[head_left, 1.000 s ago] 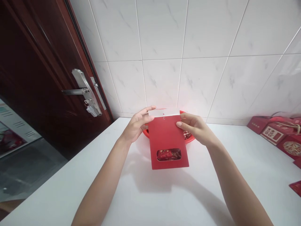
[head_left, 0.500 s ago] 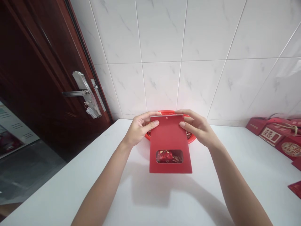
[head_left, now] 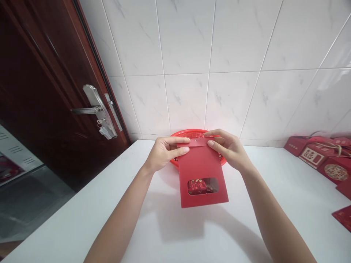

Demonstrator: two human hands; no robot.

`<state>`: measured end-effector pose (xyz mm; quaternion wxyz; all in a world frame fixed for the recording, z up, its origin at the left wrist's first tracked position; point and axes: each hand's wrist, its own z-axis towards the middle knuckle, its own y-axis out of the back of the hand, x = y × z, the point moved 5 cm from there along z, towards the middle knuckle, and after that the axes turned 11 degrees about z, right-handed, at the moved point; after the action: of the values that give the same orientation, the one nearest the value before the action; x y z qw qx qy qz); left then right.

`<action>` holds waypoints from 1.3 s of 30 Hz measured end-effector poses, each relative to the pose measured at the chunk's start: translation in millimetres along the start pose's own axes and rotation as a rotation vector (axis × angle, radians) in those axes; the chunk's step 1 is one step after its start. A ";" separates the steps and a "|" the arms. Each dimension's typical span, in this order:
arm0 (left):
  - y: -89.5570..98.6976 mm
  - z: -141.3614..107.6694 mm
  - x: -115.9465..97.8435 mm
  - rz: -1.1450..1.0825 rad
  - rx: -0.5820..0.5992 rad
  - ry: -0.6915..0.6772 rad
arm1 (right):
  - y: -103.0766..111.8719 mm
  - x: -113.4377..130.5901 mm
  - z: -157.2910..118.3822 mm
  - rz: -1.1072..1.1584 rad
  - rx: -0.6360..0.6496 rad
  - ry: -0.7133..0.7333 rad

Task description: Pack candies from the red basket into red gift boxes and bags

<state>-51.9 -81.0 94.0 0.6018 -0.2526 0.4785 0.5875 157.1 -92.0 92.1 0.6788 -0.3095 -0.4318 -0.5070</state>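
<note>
1. Desk (head_left: 192, 248): white, smooth, pushed up against the wall (head_left: 186, 91). Soft shadows of my arms and the packet fall across it.
2. Wall: pale tiles with faint grey veining, thin straight joints, a glossy patch of light at the upper right.
3. Room, left side: dark red-brown door (head_left: 35, 73), metal lever handle (head_left: 94, 109), keys (head_left: 105, 132) hanging below it. Grey floor (head_left: 35, 197) beyond the desk edge.
4. Red packet (head_left: 201, 164): held up over the middle of the desk, in front of the basket, tilted slightly. Top flap (head_left: 196, 142) folded over the front; shiny red wrapped contents (head_left: 199, 186) show in the low window.
5. My left grip (head_left: 161, 155): narrow, on the packet's upper left corner, thumb on the front, forefinger along the flap.
6. My right grip (head_left: 233, 151): narrow, holding the upper right corner, thumb on the front, forefinger raised over the top edge.
7. Red mesh basket (head_left: 192, 130): on the desk near the wall, partly hidden behind packet and hands.
8. Far right: red boxes (head_left: 312, 155) with pale printed panels, against the wall; a flat red piece (head_left: 344, 217) lies nearer me, cut off by the view.
</note>
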 end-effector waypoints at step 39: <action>-11.6 -13.8 -26.7 -0.172 0.238 -0.133 | -16.0 20.0 -14.2 0.036 -0.135 0.249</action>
<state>-40.8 -107.4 108.6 0.7059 -0.1801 0.4804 0.4883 147.9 -117.2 103.6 0.7138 -0.2966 -0.3034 -0.5572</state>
